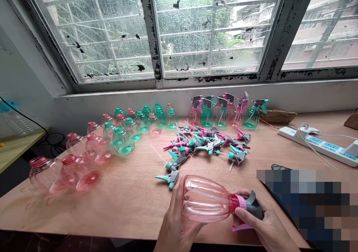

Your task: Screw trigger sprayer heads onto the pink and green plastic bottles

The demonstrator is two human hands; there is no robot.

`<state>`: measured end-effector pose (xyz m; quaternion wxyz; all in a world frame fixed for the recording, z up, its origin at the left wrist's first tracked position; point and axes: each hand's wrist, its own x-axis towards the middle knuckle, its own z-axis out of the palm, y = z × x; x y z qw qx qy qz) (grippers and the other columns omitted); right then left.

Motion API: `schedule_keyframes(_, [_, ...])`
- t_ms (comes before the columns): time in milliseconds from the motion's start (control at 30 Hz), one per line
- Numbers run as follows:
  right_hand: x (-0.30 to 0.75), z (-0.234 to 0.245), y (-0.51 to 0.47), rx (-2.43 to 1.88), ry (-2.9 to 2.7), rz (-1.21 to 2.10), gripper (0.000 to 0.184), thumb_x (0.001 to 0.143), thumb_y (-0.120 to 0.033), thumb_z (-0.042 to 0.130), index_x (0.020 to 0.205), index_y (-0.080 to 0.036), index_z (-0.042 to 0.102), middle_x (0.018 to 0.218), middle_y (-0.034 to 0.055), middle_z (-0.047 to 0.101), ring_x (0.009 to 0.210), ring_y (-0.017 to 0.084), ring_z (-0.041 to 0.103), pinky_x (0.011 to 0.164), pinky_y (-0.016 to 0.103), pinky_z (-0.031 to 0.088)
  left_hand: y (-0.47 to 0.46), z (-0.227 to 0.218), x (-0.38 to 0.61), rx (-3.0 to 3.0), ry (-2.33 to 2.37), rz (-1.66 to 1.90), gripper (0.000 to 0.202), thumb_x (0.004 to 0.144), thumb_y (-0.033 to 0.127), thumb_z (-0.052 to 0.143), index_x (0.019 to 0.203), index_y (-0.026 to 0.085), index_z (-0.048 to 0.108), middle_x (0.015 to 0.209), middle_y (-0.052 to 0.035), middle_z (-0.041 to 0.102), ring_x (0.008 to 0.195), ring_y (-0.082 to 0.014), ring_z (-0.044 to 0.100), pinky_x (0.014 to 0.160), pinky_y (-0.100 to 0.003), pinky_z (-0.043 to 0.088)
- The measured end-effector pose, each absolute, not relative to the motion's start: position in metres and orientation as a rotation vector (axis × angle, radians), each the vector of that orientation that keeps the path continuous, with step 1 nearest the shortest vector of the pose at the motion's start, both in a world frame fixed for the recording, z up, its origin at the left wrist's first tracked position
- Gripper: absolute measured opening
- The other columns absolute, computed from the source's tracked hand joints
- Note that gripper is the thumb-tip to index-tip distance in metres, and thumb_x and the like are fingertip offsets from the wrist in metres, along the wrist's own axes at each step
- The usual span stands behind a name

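A clear pink bottle (205,199) lies sideways in the air above the front of the table. Its base rests in my left hand (177,218), the fingers wrapped round it. At the neck, my right hand (263,222) grips a grey and pink spray head (250,206), with thumb and fingers on its pink collar. The collar sits against the bottle's red neck; whether it is fully threaded I cannot tell. Just beyond the bottle lies a heap of loose spray heads (209,145) in grey, pink and teal.
Open pink bottles (81,171) and green bottles (123,142) stand at the left. Bottles with spray heads (207,114) line the wall. A power strip (319,142), a wooden piece (278,115) and a dark flat device (279,199) are at the right. The wooden table (125,203) ends close in front.
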<state>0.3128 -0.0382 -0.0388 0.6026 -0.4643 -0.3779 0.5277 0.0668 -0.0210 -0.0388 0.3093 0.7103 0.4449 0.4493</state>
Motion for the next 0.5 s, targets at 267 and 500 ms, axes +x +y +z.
schedule_keyframes(267, [0.3139, -0.0394, -0.0379, -1.080, -0.888, 1.227, 0.039, 0.068, -0.046, 0.098, 0.096, -0.022, 0.083, 0.084, 0.0043, 0.083, 0.070, 0.021, 0.071, 0.061, 0.026, 0.062, -0.0200, -0.0380, 0.0647, 1.876, 1.129, 1.179, 0.100, 0.086, 0.063, 0.075, 0.166, 0.033, 0.024, 0.170, -0.0155, 0.037, 0.145, -0.0410, 0.053, 0.119, -0.054, 0.047])
schedule_keyframes(500, [0.3117, -0.0366, -0.0385, -1.074, -0.855, 1.227, 0.043, 0.066, -0.046, 0.099, 0.096, -0.020, 0.082, 0.076, 0.0026, 0.079, 0.064, 0.018, 0.067, 0.054, 0.026, 0.062, -0.0204, -0.0379, 0.0676, 1.882, 1.175, 1.191, 0.085, 0.097, 0.057, 0.065, 0.167, 0.035, 0.022, 0.167, -0.0139, 0.043, 0.145, -0.0356, 0.053, 0.123, -0.054, 0.043])
